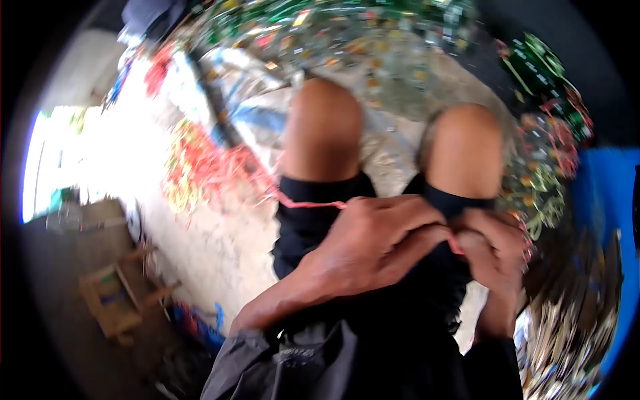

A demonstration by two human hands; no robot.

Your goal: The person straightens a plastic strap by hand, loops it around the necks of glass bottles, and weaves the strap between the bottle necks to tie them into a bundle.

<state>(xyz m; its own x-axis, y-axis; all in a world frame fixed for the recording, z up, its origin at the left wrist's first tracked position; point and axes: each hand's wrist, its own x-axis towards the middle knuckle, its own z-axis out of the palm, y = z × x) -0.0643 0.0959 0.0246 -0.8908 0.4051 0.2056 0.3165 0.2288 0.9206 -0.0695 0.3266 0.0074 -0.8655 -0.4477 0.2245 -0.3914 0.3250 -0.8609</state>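
Over my lap, my left hand point(380, 243) is closed around a strand of pink-red plastic twine point(310, 204). The strand runs from the left hand back across my thigh to a tangled heap of pink and yellow twine point(213, 163) on the ground. My right hand point(497, 250) is closed close beside the left, its fingers bent in a pinch. A short red bit of the same twine shows between the two hands. The far end, by the right hand, is blurred.
Many green and clear glass bottles point(333, 30) lie beyond my knees. White-blue sacking point(250, 87) spreads at the front left. Bundled green bottles point(543, 73) with twine are at the right, near a blue panel point(607, 193). A wooden frame point(110, 300) lies at the lower left.
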